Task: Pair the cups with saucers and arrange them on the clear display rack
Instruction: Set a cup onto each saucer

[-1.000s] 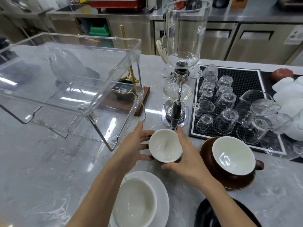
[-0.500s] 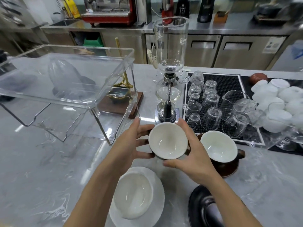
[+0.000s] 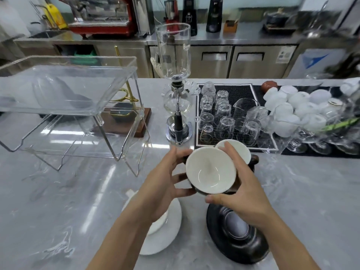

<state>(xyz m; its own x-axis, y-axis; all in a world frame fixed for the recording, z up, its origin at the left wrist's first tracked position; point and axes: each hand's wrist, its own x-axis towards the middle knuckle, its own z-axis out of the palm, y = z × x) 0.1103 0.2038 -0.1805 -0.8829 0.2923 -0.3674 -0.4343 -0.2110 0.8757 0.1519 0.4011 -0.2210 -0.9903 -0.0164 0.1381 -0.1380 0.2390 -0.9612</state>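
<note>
Both hands hold a dark cup with a white inside [image 3: 210, 170] above the counter. My left hand [image 3: 167, 184] grips its left side and my right hand [image 3: 241, 193] its right and front. Right below it lies an empty black saucer [image 3: 245, 248]. Under my left forearm sits a white cup on a white saucer [image 3: 165, 238]. Behind the held cup, a brown cup [image 3: 245, 152] rests on its brown saucer, mostly hidden. The clear display rack [image 3: 64, 94] stands at the left, with its upper shelf bare.
A glass siphon coffee maker [image 3: 176, 84] stands just behind my hands. To the right, a black mat [image 3: 253, 90] carries several upturned glasses, and white cups [image 3: 296, 110] are piled beyond it. A gold stand on a wooden base [image 3: 145, 115] shows behind the rack.
The cup has been lifted off the counter and carried toward me and right, now above the black saucer. The view has tilted up and pulled back.
</note>
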